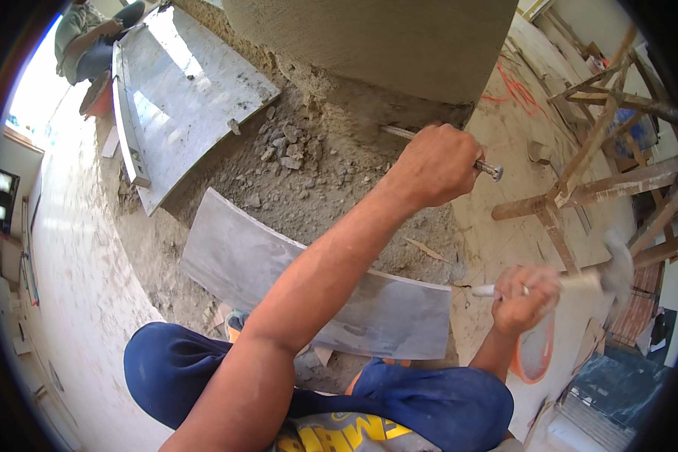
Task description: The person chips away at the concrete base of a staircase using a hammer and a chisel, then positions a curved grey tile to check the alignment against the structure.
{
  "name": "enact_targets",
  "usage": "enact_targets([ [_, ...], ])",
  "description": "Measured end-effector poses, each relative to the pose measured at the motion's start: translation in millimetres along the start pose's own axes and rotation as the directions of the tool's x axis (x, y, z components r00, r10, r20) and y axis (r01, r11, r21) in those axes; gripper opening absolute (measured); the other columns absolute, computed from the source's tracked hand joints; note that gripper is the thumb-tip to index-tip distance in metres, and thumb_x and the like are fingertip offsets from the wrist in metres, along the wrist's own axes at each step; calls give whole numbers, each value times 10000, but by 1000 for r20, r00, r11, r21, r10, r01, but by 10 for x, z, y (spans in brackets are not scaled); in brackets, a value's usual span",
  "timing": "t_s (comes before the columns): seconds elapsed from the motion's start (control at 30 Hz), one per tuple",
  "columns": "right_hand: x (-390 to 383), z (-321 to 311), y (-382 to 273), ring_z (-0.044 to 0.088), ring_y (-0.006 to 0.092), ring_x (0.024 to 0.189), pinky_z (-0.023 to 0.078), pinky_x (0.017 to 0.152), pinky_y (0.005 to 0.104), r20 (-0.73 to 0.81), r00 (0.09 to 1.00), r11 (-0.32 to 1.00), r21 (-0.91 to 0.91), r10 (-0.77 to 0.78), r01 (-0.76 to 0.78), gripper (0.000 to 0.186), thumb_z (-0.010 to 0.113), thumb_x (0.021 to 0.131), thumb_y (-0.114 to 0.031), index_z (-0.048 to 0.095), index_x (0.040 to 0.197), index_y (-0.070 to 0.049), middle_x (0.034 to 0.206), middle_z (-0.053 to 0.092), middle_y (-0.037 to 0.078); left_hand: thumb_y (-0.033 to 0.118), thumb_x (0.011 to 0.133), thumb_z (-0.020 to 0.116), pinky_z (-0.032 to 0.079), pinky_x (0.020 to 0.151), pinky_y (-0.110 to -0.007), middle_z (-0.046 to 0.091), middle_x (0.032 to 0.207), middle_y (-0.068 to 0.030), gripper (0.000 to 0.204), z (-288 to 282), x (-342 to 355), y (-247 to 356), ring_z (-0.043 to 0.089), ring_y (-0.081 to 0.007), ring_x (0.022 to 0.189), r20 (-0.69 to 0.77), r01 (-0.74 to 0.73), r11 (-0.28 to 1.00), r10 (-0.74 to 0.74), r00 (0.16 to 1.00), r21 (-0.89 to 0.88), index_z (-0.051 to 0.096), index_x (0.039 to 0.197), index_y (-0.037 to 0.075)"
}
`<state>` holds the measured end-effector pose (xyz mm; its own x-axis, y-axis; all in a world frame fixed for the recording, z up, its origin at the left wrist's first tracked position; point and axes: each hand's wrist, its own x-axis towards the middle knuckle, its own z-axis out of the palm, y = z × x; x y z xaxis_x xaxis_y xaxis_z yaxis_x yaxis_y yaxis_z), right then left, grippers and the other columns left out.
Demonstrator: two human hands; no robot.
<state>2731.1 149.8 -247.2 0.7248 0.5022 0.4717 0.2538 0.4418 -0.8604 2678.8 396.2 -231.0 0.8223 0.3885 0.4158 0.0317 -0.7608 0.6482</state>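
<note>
My left hand (438, 164) is closed around a steel chisel (396, 132), a ribbed rod. Its far end meets the rough base of the plastered wall (369, 45), and its blunt struck end sticks out to the right of my fist. Lower right, my right hand (526, 295) grips the pale handle of a hammer (580, 281). Hand and hammer head are smeared by motion, with the head raised out to the right, apart from the chisel. Broken rubble (286, 147) and grey dust lie beneath my left forearm. A grey stone slab (399, 316) lies across the floor before my knees.
A larger polished slab (196, 98) lies at upper left, a long straight bar (128, 128) along its edge. Beyond it a person (90, 38) crouches beside a bucket (96, 94). A wooden trestle (580, 188) stands at right, above an orange-rimmed basin (536, 354). Red cord (520, 90) lies behind.
</note>
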Motion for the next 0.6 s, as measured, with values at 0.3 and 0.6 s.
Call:
enact_targets([
  [0.3,38,-158,127,402,68,458,311,392,234,92,982,967,-214,163,-140,341,463,1104,-291,429,823,-101,609,440,-14,57,748,649,566,762,-481,695,796,-254,229,4,9,-8,697,-420,797,-11,-17,1000,17,1000,4,789,924,16],
  [0.6,86,-304,265,423,90,494,340,395,241,133,944,881,-417,303,-224,247,557,1072,-280,494,909,-105,612,373,-68,66,756,652,560,748,-483,696,793,-246,237,50,23,-31,692,-425,795,-28,-17,1000,17,999,5,791,944,26],
])
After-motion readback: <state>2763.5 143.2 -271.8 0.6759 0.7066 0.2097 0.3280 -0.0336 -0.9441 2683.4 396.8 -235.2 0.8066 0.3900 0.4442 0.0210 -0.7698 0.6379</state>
